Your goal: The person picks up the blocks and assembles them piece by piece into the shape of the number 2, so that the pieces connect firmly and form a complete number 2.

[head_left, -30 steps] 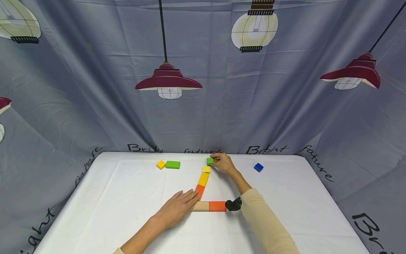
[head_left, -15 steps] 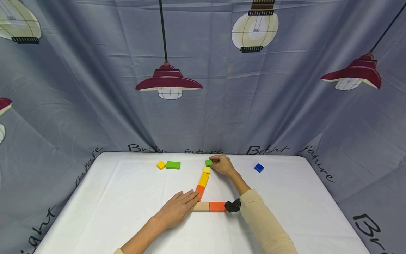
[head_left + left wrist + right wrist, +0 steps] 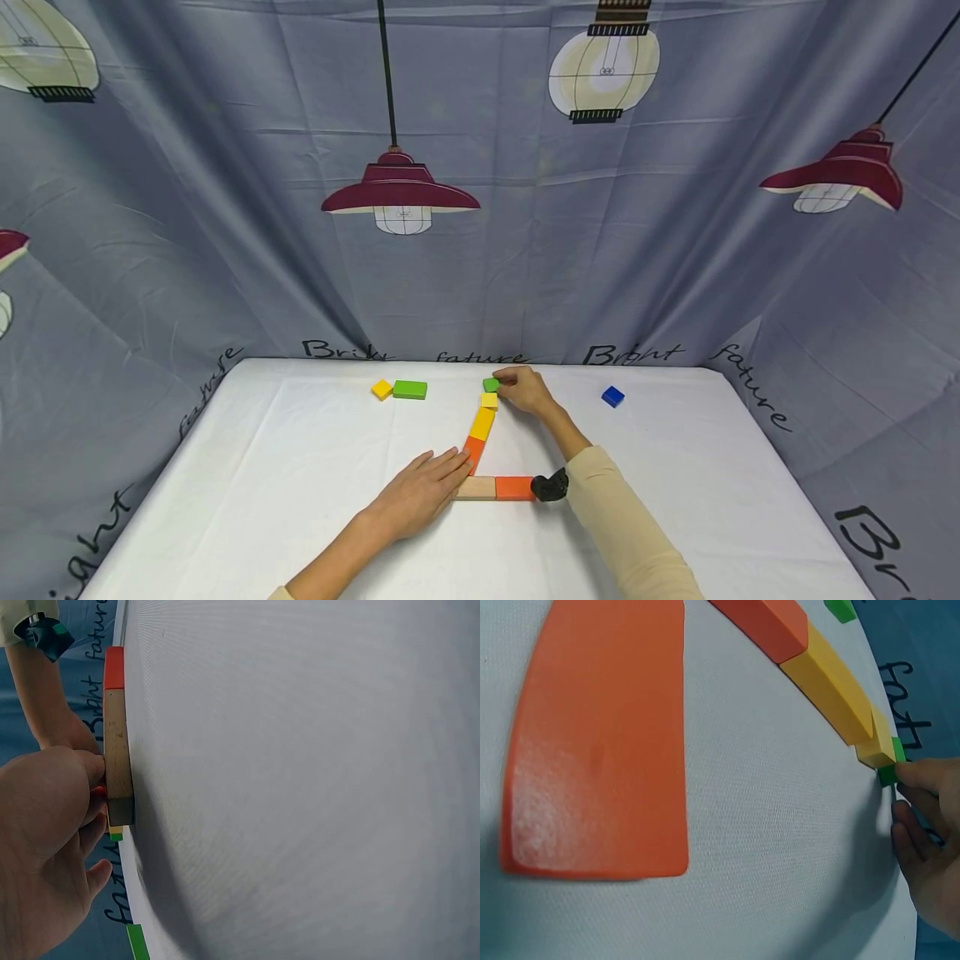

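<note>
My right hand (image 3: 528, 392) pinches a small green block (image 3: 491, 385) at the far end of a slanting row. Just nearer sits a pale yellow block (image 3: 488, 402), then a longer yellow block (image 3: 482, 423) and an orange block (image 3: 474, 450). In the right wrist view the green block (image 3: 887, 775) stands against the pale yellow one, partly covered by the fingertips. My left hand (image 3: 420, 496) rests with extended fingers at the corner where the orange block meets a plain wooden block (image 3: 476, 488). Another orange block (image 3: 514, 488) continues rightward from the wooden one.
A yellow block (image 3: 382, 390) and a long green block (image 3: 409, 390) lie at the back left of the white table (image 3: 300, 467). Toward the back right is a blue block (image 3: 612, 397). A lamp-printed curtain (image 3: 480, 275) hangs behind the table.
My right hand has brought the green block slightly left and down, close behind the pale yellow block, and turned it a little. The left hand has stayed in place.
</note>
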{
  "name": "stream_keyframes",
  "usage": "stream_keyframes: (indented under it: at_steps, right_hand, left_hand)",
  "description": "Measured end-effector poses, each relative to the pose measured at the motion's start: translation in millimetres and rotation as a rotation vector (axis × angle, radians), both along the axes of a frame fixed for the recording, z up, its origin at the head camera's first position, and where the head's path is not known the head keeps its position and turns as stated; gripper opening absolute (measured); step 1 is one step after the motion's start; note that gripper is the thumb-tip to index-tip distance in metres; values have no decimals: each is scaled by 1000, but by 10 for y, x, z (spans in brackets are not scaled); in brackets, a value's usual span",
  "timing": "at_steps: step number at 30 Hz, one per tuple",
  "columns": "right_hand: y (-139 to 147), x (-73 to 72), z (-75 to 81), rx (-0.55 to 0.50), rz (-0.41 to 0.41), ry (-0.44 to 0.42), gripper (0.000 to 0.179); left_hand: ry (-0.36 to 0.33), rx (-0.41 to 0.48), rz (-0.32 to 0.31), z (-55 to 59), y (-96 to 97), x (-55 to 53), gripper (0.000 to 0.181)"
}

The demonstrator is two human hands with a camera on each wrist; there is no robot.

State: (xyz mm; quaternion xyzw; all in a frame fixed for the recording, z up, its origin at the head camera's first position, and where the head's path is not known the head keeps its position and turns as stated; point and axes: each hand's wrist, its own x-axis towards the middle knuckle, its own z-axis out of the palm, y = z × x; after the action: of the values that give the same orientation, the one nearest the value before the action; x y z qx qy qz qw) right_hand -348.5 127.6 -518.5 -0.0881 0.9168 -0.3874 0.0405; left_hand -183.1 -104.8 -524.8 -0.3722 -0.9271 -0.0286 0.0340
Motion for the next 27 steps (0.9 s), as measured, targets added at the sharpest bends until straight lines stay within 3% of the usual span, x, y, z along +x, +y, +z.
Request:
stream_keyframes:
  at_steps: [13, 27]
  right_hand:
    - [-24, -14, -20, 14, 7, 12, 31]
    - [-93, -32, 48, 66, 16, -13, 31]
  left_hand:
    - [2, -5, -9, -21, -4, 4, 46]
    - [58, 22, -41, 6, -9, -12, 44]
